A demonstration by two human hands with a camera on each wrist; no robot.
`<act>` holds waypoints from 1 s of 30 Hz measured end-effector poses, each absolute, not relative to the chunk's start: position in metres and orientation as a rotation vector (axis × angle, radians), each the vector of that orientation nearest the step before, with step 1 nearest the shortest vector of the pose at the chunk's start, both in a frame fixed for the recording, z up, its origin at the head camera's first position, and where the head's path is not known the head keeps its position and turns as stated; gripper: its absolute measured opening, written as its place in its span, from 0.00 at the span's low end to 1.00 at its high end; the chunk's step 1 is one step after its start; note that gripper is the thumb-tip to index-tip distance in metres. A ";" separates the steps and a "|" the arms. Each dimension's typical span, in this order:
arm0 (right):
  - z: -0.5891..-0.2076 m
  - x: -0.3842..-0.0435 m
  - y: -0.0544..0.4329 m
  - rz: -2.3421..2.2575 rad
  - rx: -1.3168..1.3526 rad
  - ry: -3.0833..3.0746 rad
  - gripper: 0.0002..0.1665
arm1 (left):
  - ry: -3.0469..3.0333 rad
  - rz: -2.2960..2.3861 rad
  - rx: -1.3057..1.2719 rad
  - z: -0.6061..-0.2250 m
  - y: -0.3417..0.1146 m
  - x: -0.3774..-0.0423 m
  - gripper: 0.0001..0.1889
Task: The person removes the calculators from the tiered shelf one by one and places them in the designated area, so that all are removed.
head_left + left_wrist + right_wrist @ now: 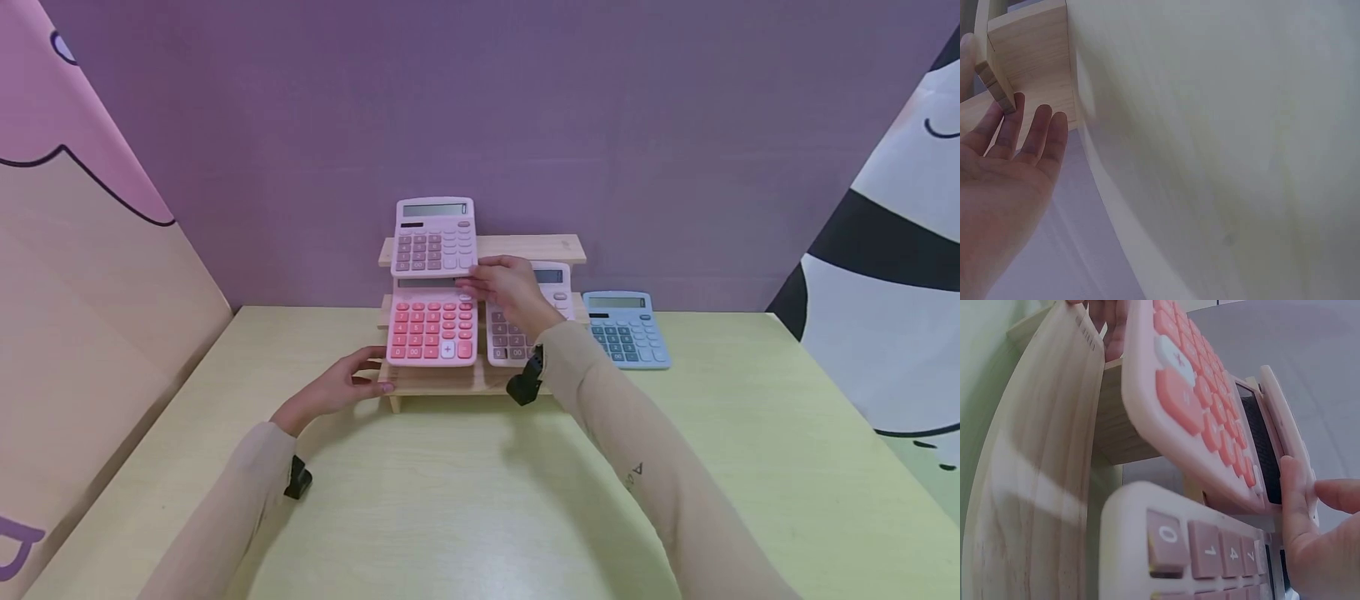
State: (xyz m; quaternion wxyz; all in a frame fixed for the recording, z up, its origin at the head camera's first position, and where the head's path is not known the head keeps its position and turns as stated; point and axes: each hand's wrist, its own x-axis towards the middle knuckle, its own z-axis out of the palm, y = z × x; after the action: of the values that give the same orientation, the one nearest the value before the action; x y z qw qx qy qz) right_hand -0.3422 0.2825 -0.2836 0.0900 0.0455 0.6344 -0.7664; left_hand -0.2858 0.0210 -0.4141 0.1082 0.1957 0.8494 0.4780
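A tiered wooden stand [450,381] holds several calculators. Its top tier carries a pale pink calculator [433,242] with mauve keys, whose lower right corner my right hand [513,292] pinches between thumb and fingers. Below that stands a pink calculator [432,333] with coral keys, its screen partly covered by the upper one. Another pale pink calculator [1179,537] with mauve keys stands beside it, partly behind my right hand and wrist. At the lower tier's left end, my left hand [348,383] grips the board's edge, thumb in front and fingers behind [1013,134].
A blue calculator [628,331] leans just right of the stand on the light wooden table [450,500]. A purple backdrop [675,150] rises behind, with a printed panel [900,317] at the right and another panel [90,275] at the left.
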 end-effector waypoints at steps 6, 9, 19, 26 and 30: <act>-0.284 -0.343 0.283 -2.279 0.171 1.896 0.20 | 2.488 1.415 0.589 -0.413 0.022 -0.285 0.37; -0.285 -0.344 0.282 -2.288 0.170 1.891 0.20 | 2.487 1.414 0.595 -0.413 0.022 -0.286 0.37; -0.285 -0.344 0.280 -2.304 0.164 1.905 0.18 | 2.502 1.409 0.567 -0.413 0.022 -0.285 0.38; -0.281 -0.341 0.280 -2.327 0.204 1.837 0.20 | 2.488 1.432 0.599 -0.411 0.022 -0.284 0.37; -0.279 -0.338 0.280 -2.342 0.212 1.800 0.21 | 2.492 1.424 0.589 -0.412 0.022 -0.285 0.37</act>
State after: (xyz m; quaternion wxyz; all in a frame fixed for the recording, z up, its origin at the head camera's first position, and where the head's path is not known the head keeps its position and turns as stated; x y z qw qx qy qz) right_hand -0.3383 0.2797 -0.2795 0.0897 0.0714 0.6054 -0.7876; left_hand -0.2850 0.0222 -0.4120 0.1057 0.1999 0.8457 0.4833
